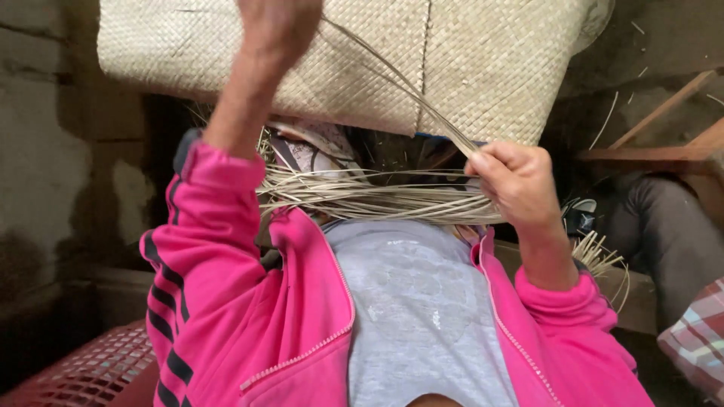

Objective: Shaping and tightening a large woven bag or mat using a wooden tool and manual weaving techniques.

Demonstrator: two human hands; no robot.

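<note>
No package, sign or screen shows plainly. The one doubtful piece is a pale printed sheet (311, 153) -- whitish with small dark markings and a pinkish edge. It lies just below the lower edge of the woven mat (483, 68) and just above the bundle of pale strands (362, 197), which crosses in front of it. Only a narrow, slanted part of it is visible, so whether it is a wrapper, a label or cloth cannot be told.
</note>
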